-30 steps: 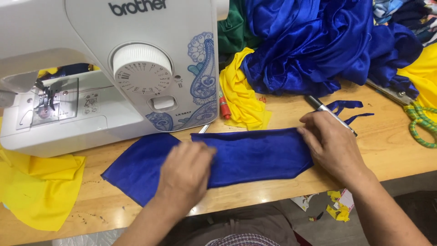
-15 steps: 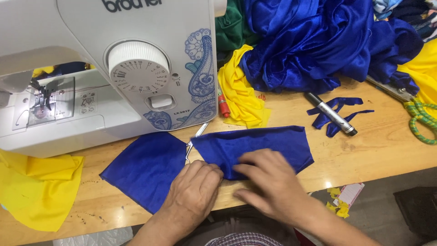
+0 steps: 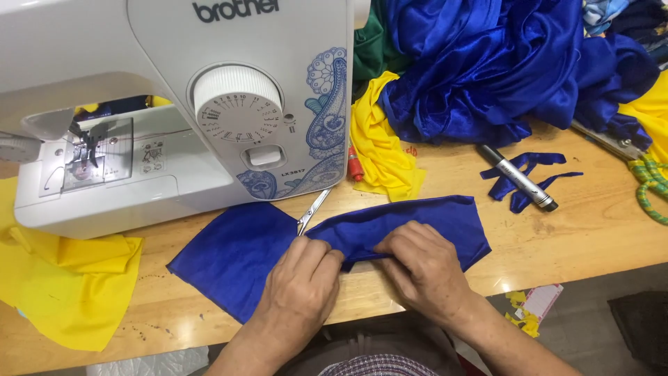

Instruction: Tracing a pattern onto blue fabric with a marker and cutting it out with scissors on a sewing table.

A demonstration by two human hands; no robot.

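Left hand (image 3: 300, 278) and right hand (image 3: 422, 268) are both pinching closed on the royal-blue satin fabric piece (image 3: 236, 254), folding its near edge at table centre. Small silver scissors (image 3: 313, 210) are lying at 12 o'clock of the left hand, white sewing machine (image 3: 174, 104) beyond at 11. Judging: folding step; next needs an even crease.

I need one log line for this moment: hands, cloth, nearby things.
left hand: pinching blue cloth | right hand: pinching same fold | scissors: beside cloth | sewing machine: behind
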